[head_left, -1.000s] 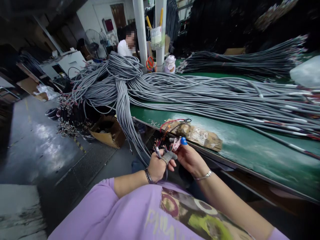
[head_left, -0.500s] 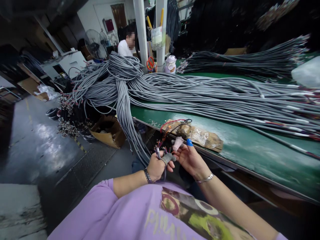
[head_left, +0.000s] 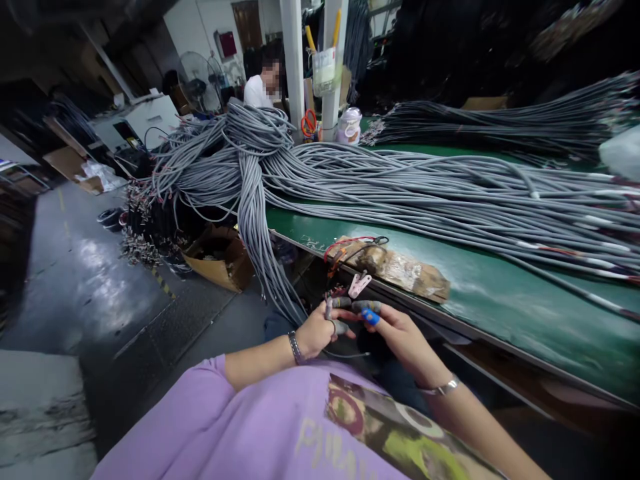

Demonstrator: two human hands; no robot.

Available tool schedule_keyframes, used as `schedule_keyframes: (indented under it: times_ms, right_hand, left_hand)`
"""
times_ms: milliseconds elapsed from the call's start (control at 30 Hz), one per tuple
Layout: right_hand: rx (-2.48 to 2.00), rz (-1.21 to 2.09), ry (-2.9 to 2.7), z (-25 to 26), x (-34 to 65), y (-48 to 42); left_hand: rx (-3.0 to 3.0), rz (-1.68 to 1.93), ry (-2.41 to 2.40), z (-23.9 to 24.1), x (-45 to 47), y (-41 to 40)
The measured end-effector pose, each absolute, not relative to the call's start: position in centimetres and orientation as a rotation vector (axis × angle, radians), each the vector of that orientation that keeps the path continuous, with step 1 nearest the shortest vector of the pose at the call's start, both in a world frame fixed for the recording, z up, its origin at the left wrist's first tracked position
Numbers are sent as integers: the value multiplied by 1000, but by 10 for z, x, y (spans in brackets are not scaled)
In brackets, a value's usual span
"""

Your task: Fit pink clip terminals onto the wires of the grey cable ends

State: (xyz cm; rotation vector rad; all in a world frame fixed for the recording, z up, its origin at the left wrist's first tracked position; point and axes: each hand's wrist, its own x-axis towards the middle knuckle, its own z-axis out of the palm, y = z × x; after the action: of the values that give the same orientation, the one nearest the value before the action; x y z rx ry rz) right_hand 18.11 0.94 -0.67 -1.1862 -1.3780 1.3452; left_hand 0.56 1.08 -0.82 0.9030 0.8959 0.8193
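Holding gray cable, the left hand likely steadies it; right hand pinches narrowly, can't tell what; next probably needs stillness.

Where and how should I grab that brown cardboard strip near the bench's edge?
Probably by its right end, coming from the right and pinching across its long sides. The brown cardboard strip lies flat along the green bench's near edge; no wires lie on its right end, while a red wire and dark wire loop are at the left.
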Motion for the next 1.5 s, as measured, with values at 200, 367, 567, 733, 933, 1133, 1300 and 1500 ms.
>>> schedule_keyframes:
  times_ms: [200, 367, 567, 733, 933, 1133, 1300, 1500]
  right_hand:
    - [-1009, 1109, -1815, 9, 160, -3]
    - [-813, 1071, -2001, 12, 154, -3]
    - [-989, 1178, -1616, 0, 165, -13]
    - [-1147, 1203, -1161, -9, 183, -18]
    - [-1081, 1470, -985, -3, 161, -21]
    - [-1062, 1616, -1008, -1, 137, -20]
    - [-1056, 1756, -968, -3, 135, -18]
    - [-1111, 1765, -1129, 4, 146, -11]
  left_hand:
    - [1092, 766, 817, -21, 7, 4]
    - [1161, 611, 805, -16, 2, -1]
    - [973, 832, 604, 0, -5, -12]
    - [865, 1098, 798, 2, -18, -13]
    - [880, 1109, 948, 1, -21, -13]
    - [1034, 1073, 908, 9, -16, -14]
    - [1127, 1010, 956, 14, -15, -11]
    - [1021, 984, 979, 11, -14, -1]
